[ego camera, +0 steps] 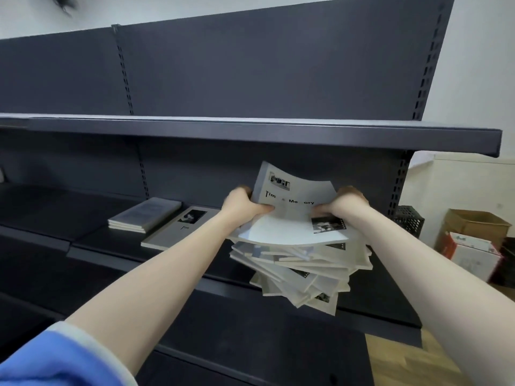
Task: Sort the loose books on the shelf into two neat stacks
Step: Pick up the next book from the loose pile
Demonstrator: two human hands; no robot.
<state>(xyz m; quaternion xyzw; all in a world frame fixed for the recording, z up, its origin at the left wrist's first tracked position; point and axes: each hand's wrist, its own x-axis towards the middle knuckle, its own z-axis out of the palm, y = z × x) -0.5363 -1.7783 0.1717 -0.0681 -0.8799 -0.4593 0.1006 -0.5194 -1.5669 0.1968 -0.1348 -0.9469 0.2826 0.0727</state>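
A thin grey book [292, 215] with black lettering is lifted and bent upward between both hands. My left hand [242, 207] grips its left edge and my right hand [342, 203] grips its right edge. Right under it lies a messy pile of several similar books [301, 274], fanned out at different angles on the right part of the dark shelf [111, 240]. Further left a small neat stack of books [145, 214] lies flat, and a single grey book [178, 229] with a photo on its cover lies beside it.
A dark upper shelf board [250, 132] overhangs the working space. To the right, past the shelf post, a black crate [409, 218] and cardboard boxes [471, 240] stand on a wooden floor. A lower shelf [250, 344] runs below the books.
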